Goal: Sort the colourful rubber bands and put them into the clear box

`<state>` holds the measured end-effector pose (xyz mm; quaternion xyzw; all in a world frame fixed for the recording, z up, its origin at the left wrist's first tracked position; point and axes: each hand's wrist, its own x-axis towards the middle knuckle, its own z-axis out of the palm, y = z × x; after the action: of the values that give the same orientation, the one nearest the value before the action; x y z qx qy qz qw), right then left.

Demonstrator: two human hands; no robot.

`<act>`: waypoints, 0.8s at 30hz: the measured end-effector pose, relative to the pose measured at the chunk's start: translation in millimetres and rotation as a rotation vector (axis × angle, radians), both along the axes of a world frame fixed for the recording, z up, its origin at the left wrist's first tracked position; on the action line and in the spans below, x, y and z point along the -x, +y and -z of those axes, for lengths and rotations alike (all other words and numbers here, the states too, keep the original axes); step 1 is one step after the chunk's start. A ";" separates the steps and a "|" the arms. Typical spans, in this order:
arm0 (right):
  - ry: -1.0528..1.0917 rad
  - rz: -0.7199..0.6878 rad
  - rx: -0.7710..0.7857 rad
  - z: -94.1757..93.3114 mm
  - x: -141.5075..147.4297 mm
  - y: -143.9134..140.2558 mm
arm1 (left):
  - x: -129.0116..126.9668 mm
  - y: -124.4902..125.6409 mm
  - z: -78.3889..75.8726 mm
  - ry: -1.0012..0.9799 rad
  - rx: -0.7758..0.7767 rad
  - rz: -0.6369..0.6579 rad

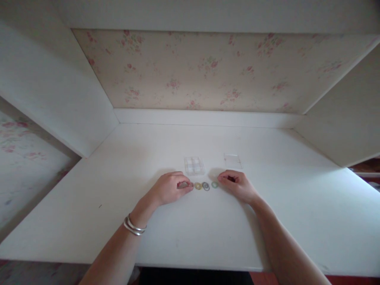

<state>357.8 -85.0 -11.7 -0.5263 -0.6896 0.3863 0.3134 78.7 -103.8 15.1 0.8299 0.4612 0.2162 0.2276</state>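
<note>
Head view | left hand (pixel 169 188) fingers pinching one ring (pixel 184 185) | right hand (pixel 237 185) fingers curled, grip unclear | three rings (pixel 206 185) between

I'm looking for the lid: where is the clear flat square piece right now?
In the head view the clear lid lies flat on the white table, right of the small clear compartment box and just beyond the right hand.

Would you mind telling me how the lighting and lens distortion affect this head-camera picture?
Head view: soft, even light with faint shadows behind both hands; wide-angle bowing bends the table edges; the small rings and clear box look tiny and slightly soft; no strong glare.
</note>
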 end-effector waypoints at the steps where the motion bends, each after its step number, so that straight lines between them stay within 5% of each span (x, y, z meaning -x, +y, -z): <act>1: -0.005 0.004 0.001 -0.3 0.1 0.0 | 0.5 -0.1 0.0 0.004 0.004 0.019; 15: -0.049 -0.003 -0.001 2.4 1.8 0.5 | 1.3 0.2 4.2 0.067 -0.001 0.096; 24: -0.031 0.016 -0.007 -0.5 3.8 0.0 | 0.3 -2.8 -1.5 0.016 -0.084 0.000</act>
<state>354.1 -85.0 -11.2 -0.5363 -0.6916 0.3732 0.3078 78.4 -106.5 16.7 0.8405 0.4535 0.2287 0.1887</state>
